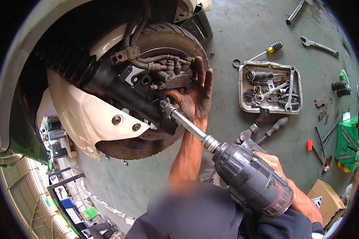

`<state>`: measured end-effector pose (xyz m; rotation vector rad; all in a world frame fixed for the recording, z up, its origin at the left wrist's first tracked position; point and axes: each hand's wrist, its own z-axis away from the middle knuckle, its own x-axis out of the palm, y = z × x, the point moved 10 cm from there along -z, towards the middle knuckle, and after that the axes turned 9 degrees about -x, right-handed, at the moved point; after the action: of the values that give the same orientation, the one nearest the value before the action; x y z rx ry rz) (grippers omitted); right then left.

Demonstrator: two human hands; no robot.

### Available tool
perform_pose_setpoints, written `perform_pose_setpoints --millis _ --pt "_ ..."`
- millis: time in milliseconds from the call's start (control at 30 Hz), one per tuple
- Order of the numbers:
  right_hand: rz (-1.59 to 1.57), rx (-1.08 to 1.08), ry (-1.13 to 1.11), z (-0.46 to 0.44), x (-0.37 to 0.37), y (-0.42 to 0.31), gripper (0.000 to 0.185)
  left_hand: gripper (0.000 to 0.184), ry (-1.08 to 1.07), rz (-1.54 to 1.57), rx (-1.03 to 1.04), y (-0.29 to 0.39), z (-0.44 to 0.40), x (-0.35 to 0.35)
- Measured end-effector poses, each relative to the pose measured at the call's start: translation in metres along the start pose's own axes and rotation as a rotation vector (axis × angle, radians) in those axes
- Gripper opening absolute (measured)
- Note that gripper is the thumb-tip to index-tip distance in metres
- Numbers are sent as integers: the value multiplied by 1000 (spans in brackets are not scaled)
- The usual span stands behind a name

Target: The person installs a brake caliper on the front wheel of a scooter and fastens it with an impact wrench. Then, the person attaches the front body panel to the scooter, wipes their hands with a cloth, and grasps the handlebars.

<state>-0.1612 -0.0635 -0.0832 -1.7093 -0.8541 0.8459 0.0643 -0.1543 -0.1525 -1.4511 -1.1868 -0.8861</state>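
My right hand (270, 162) is wrapped round the handle of a black impact wrench (253, 179). From it a long extension with a socket (168, 108) reaches to the lower end of the black fork leg (125, 95); whether it sits on a bolt is hidden. My left hand (195, 97) holds the dirty brake caliper (177, 79), thumb in front and fingers raised along its far side. Behind the caliper is the wheel with its tyre (195, 46). A white fender (83, 115) with two bolts lies beside the fork.
On the floor, a metal tray (243, 105) holds wrenches, pliers and a ratchet. Around it lie a yellow-black screwdriver (274, 48), a combination wrench (320, 46), a hammer (249, 132) and brake pads (321, 106). A green case (350, 137) and a cardboard box (327, 199) stand at the right.
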Motion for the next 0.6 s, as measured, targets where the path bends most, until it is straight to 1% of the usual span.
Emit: perform_pose_setpoints --millis 33,67,133,167,200,233,267,367,433,500,567,600 --pt "-25 33 14 3 0 4 45 108 -10 -2 0 1 0 0" --pt "-14 20 22 3 0 4 46 110 -19 -4 0 1 -1 0" --pt "3 -7 38 2 0 2 46 106 -53 -50 -53 -5 -3 5" --pt "-87 87 29 3 2 6 47 104 -74 -77 -77 -6 -4 9" --pt "-174 182 28 5 3 9 47 104 -88 -20 -104 -6 -5 8" --pt "-191 189 8 4 5 7 48 104 -101 37 -132 -8 -5 5" --pt "-200 179 5 4 5 7 48 104 -115 98 -163 -9 -7 3" --pt "-212 118 31 3 3 7 50 103 4 -27 -26 -4 -4 -1" --pt "-98 -42 37 1 -1 -3 53 104 72 -115 56 -4 -3 -1" --pt "-25 -178 4 2 -4 -12 58 104 158 -109 82 -4 -6 -2" --pt "-17 -179 53 0 -6 -14 56 103 211 -173 76 -2 -11 -7" --pt "-20 -147 36 -1 -5 -13 55 102 164 -128 61 -3 -12 -9"
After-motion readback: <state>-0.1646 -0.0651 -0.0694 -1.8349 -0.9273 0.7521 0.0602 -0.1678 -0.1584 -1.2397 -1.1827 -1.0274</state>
